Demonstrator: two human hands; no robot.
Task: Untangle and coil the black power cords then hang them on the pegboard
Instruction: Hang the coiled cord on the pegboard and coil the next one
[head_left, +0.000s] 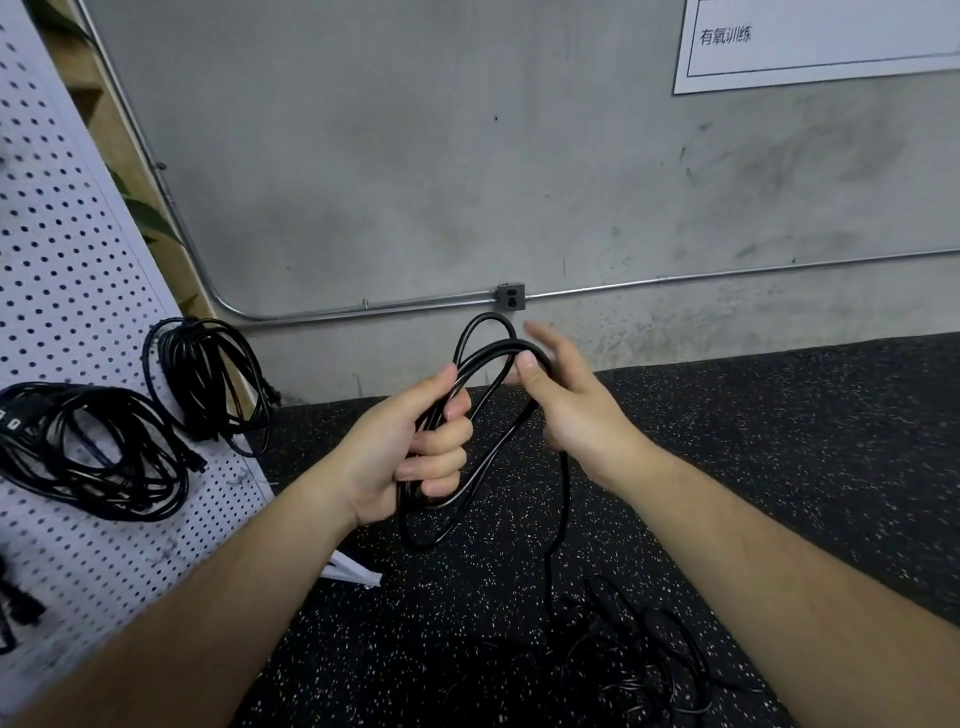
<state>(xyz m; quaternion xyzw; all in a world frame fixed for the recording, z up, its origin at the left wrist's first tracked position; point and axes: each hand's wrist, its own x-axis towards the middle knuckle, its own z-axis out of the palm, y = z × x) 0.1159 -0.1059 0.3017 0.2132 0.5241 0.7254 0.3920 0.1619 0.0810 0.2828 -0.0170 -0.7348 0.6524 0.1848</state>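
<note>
The left hand (410, 447) clenches the gathered loops of the cord (480, 332). The right hand (569, 408) pinches the top loop under its thumb, its fingers blurred. The cord trails down into a tangle (623, 670) barely readable against the dark floor (779, 441). Two coils (213, 384) hang on the pegboard (62, 260), more cut off at its left edge.

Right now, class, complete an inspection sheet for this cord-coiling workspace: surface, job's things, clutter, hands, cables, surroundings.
Surface: black speckled floor mat.
Job's things: black cord looped in both hands; upper coiled bundle and lower coiled bundle hang on the white pegboard.
Clutter: tangled cords on the mat; white piece at the pegboard's foot.
Hands: left hand grips the loops; right hand pinches one loop under its thumb.
Cables: the black cord trails from the right hand down to the tangled cords.
Surroundings: concrete wall, metal conduit, outlet box, white sign.
</note>
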